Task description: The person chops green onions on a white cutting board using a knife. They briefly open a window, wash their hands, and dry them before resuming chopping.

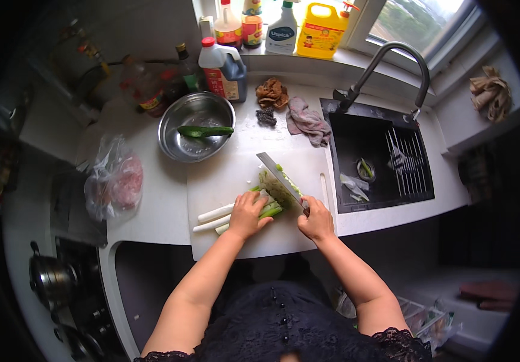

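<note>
My left hand (247,216) presses down with curled fingers on a bunch of green onions (214,213), whose white ends stick out to the left. In my right hand (317,221) is the handle of a kitchen knife (277,172). Its broad blade slants away to the upper left, close to the cut green ends. Small green pieces (294,183) lie along the blade's far side. All this rests on a white cutting board (230,244) at the counter's front edge.
Behind the board stands a steel bowl (166,146) holding a cucumber (204,131). A plastic bag of pink meat (126,181) lies left. To the right is a black sink (380,202) with a tall faucet (420,66). A cloth (308,122) and bottles (221,69) are farther back.
</note>
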Available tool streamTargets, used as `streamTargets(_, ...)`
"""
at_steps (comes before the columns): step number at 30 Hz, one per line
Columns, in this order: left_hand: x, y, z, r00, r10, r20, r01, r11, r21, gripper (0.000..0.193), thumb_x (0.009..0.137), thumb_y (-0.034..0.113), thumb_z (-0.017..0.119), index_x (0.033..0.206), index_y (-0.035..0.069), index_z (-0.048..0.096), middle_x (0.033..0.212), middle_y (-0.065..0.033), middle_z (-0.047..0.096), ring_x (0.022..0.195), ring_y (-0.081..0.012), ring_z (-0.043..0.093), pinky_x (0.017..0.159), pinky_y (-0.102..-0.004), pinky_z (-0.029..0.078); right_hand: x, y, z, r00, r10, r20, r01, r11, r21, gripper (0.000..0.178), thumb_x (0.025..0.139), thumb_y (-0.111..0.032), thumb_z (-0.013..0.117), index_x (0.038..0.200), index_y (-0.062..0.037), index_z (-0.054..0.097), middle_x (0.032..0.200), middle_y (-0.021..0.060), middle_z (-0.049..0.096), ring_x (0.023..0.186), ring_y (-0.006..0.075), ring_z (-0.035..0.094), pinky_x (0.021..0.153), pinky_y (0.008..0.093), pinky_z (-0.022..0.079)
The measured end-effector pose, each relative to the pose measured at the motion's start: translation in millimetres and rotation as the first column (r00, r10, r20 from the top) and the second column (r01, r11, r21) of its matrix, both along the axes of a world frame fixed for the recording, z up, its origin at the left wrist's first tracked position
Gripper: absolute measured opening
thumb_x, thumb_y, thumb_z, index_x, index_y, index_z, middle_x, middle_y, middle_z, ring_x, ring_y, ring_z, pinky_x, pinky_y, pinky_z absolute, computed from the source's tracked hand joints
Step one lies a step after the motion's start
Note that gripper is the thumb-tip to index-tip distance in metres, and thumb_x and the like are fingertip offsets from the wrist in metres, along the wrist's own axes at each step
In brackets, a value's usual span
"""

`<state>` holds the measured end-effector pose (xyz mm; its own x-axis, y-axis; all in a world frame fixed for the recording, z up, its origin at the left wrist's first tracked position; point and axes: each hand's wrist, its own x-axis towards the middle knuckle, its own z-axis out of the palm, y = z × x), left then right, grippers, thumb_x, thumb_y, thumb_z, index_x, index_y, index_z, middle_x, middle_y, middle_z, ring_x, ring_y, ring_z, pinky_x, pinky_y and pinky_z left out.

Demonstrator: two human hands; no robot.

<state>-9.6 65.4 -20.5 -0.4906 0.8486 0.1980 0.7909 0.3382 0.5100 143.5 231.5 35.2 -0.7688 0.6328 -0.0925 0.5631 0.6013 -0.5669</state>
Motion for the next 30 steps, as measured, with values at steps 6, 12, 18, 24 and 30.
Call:
streamTargets(6,-12.3,-1.0,-10.3,0.99,-0.081,0.115,0.069,0.992,0.105,0.055,0.063,0.035,0.084,0.107,0.008,0.063,0.116,-0.0153,0.054,0.113,-0.0343,0.049,0.097,-0.0489,0.041,-4.8,-20.2,27.3,0.999,-0.019,-0.037,0.016,0.997,-0.081,0.023,0.081,-0.018,0.064,0.102,-0.0134,0.073,0.079,0.0149,0.066,0.073,0.0323,0.065,0.069,0.0408,0.052)
streamTargets(12,-15.5,-2.7,-9.8,0.993,-0.105,-0.048,0.11,0.984,0.139,0.051,0.067,0.035,0.079,0.108,0.009,0.062,0.12,-0.0167,0.051,0.115,-0.0379,0.046,0.098,-0.0503,0.04,-0.1,-32.9,34.9,1.0,-0.002,0.022,0.004,0.997,-0.08,0.022,0.082,-0.019,0.062,0.1,-0.0146,0.073,0.085,0.0139,0.068,0.08,0.0342,0.066,0.074,0.0424,0.054)
streamTargets(18,-17.8,0.5,-26.0,0.981,-0.189,-0.053,0.195,0.97,0.143,0.051,0.071,0.03,0.076,0.115,0.012,0.06,0.122,-0.0165,0.05,0.115,-0.0392,0.046,0.097,-0.0492,0.04,-2.5,-39.5,32.2,0.984,0.035,0.177,-0.02,0.996,-0.083,0.023,0.084,-0.02,0.059,0.103,-0.0163,0.071,0.094,0.0154,0.068,0.082,0.0383,0.066,0.077,0.0464,0.054)
streamTargets(24,-12.9,5.5,-13.5,0.987,-0.155,-0.036,0.157,0.984,0.08,0.046,0.076,0.03,0.074,0.117,0.013,0.063,0.123,-0.0141,0.055,0.113,-0.0387,0.049,0.097,-0.0497,0.04,-5.4,-40.9,40.5,0.968,0.097,0.23,-0.085,0.995,-0.06,0.018,0.085,-0.019,0.059,0.1,-0.0123,0.065,0.092,0.017,0.065,0.079,0.0403,0.065,0.074,0.0494,0.054)
streamTargets(30,-12.4,7.4,-10.1,0.989,-0.143,-0.037,0.147,0.981,0.125,0.048,0.076,0.029,0.073,0.119,0.012,0.061,0.12,-0.0145,0.056,0.11,-0.0392,0.051,0.096,-0.0498,0.041,7.3,-37.5,23.0,0.972,0.079,0.22,-0.067,0.996,-0.061,0.017,0.084,-0.017,0.059,0.1,-0.0124,0.062,0.088,0.0165,0.063,0.075,0.0401,0.065,0.069,0.0501,0.054)
